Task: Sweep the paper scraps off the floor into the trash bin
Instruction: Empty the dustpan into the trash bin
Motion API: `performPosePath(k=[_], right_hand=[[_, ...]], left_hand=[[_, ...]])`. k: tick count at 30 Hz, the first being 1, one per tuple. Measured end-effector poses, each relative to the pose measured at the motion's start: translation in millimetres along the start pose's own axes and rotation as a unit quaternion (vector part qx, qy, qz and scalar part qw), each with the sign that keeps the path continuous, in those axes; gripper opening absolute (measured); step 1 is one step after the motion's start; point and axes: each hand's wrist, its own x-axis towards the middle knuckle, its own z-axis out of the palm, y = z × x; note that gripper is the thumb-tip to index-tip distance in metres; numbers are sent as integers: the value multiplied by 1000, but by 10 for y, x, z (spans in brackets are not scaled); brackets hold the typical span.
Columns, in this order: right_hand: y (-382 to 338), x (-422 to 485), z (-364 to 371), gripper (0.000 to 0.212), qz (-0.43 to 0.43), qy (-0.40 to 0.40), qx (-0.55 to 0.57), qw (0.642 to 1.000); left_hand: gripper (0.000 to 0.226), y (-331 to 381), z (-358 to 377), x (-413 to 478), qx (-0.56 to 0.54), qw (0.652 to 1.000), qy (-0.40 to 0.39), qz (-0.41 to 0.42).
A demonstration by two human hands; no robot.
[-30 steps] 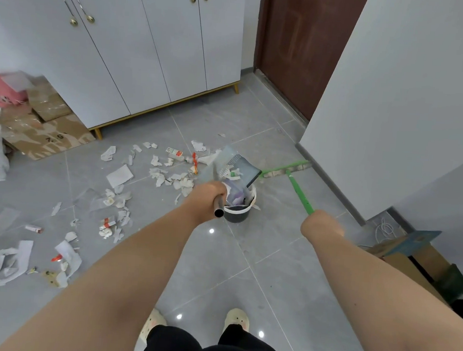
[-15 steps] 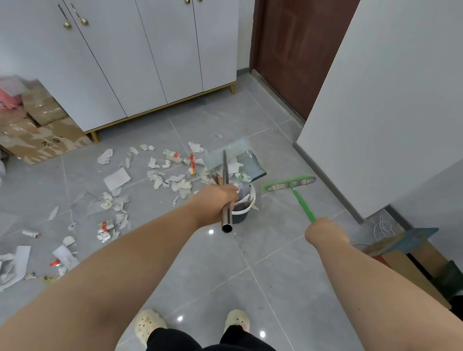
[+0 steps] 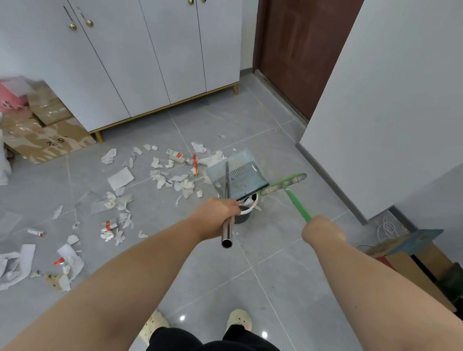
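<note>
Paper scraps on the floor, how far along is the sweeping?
Done: some paper sits in the trash bin. In hand: the left hand holds the dustpan over it; the right hand grips the broom. Left: most scraps lie strewn across the tiles.

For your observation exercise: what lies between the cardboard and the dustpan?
Scattered paper scraps on the floor, reaching the dustpan; head view shows it.

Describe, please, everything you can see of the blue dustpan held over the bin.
The dustpan is a pale blue, plastic-looking scoop with a row of comb teeth inside and a shiny metal tube handle. The left hand grips that handle near its open end. The scoop is tipped, its lower edge above the small trash bin; its inside shows only dusty smears. The green broom head lies close by its right edge.
</note>
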Motion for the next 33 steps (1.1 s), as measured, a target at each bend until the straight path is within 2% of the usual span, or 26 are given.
performPosePath(k=[2, 4, 6, 10, 16, 20, 24, 27, 30, 33], right_hand=[[22, -4, 4, 27, 0, -3, 3, 1000], [41, -9, -1, 27, 2, -8, 6, 1000], [61, -14, -16, 27, 7, -10, 11, 1000], [90, -1, -24, 27, 12, -5, 11, 1000], [59, -32, 44, 28, 12, -3, 4, 1000], [66, -76, 36, 25, -2, -7, -7, 1000], [66, -85, 23, 25, -11, -4, -7, 1000], [45, -71, 37, 26, -9, 0, -7, 1000], [28, -63, 47, 27, -12, 5, -3, 1000], [11, -69, 62, 27, -12, 5, 0, 1000]], left_hand=[[16, 27, -7, -38, -2, 1000, 8, 12], [25, 23, -39, -41, 9, 1000, 12, 25], [19, -26, -64, -29, 24, 999, 27, 28], [37, -172, -56, -87, -2, 1000, 26, -4], [36, -188, 128, -247, 16, 986, -136, -99], [33, -123, 109, -182, 24, 991, -114, -60], [24, -66, -6, -142, 88, 988, -123, 15], [37, -139, -35, -209, 117, 983, -120, 78], [39, -201, -22, -266, 126, 979, -135, 82], [30, -111, 24, -203, 111, 982, -145, 45]])
